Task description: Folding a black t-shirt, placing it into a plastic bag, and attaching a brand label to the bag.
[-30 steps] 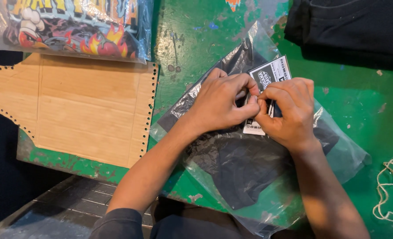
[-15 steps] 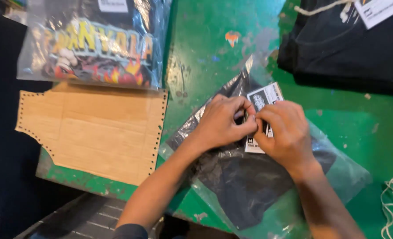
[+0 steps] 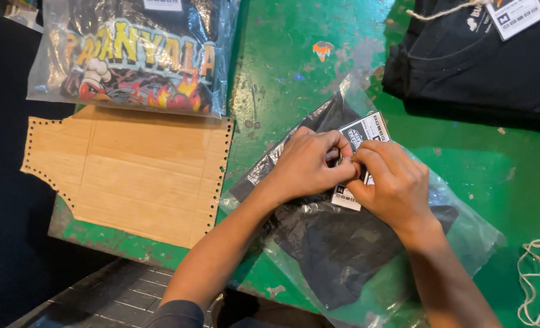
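Observation:
A clear plastic bag with a folded black garment inside lies on the green table. A black-and-white card tag sits at the bag's upper part. My left hand and my right hand meet over the tag, fingertips pinched together on it. What the fingertips hold between them is hidden.
A shaped cardboard sheet with punched edges lies to the left. Behind it is a bagged printed shirt. A stack of black garments with a tag sits at the top right. White string lies at the right edge.
The view has shifted, showing more of the far table. Both hands stay pinched over the tag with only small finger movements.

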